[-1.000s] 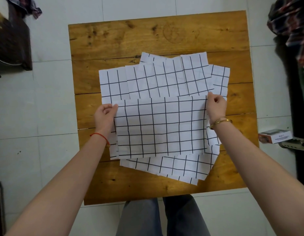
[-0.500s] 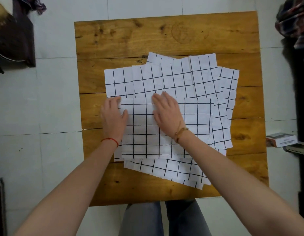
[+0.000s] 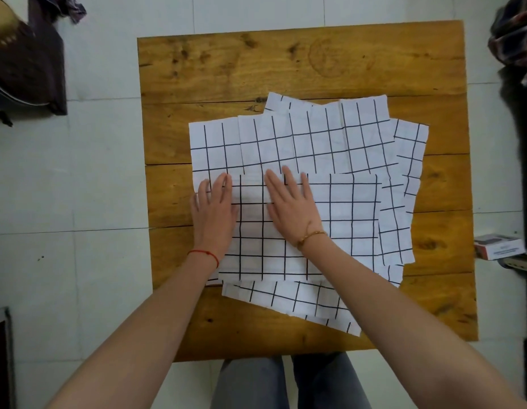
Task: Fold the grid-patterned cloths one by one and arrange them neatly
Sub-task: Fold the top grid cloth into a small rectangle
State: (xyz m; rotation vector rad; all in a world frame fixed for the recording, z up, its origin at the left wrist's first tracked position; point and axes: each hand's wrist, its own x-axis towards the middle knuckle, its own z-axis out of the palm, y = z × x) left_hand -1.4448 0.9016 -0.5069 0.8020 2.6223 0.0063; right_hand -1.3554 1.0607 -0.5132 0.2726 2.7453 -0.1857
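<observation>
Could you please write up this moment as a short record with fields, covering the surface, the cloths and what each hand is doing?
surface: wooden table
cloths: several white grid-patterned cloths overlapping in a loose pile
top cloth: folded cloth lying flat on the pile
left hand: left hand flat, fingers straight, pressing the folded cloth's left edge
right hand: right hand flat, pressing the cloth near its middle
off the table: small box at the right

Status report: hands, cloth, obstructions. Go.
Left hand and right hand flat, pressing the folded top cloth. It lies on the unfolded cloth pile. Nothing in the way.
</observation>
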